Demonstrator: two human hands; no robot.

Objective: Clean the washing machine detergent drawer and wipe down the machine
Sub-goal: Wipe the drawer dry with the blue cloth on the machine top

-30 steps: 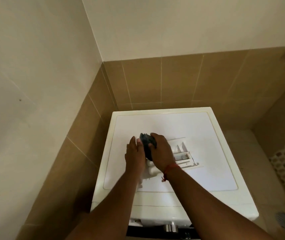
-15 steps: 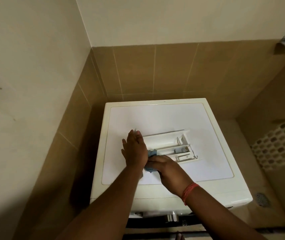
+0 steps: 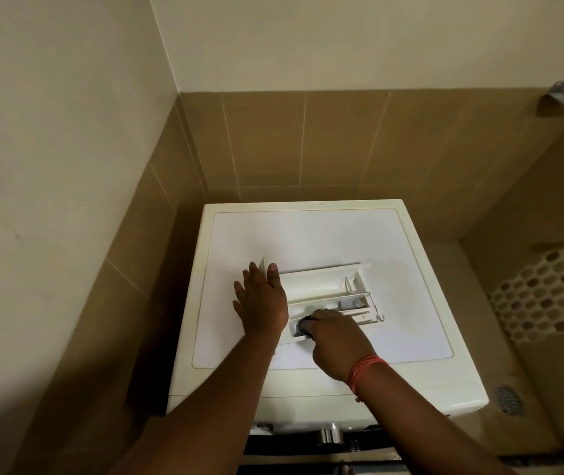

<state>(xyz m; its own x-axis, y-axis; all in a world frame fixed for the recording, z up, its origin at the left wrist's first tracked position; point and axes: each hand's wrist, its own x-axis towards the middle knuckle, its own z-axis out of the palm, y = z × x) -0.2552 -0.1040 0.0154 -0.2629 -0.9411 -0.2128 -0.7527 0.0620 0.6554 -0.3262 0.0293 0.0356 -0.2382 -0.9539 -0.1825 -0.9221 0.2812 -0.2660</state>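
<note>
Drawer: white detergent drawer (image 3: 321, 286) flat on washing machine top (image 3: 308, 231).
Left hand (image 3: 262, 303): fingers straight, pressing drawer's left end.
Right hand (image 3: 337, 341): curled round dark cloth (image 3: 302, 324) inside near compartment.
Wrist: red thread band (image 3: 362, 368).

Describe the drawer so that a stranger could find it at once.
Find the white washer in the tiled corner. On its flat top lies the drawer, a long white plastic tray with inner compartments, under both hands. It is the only loose thing there apart from the dark cloth.
</note>
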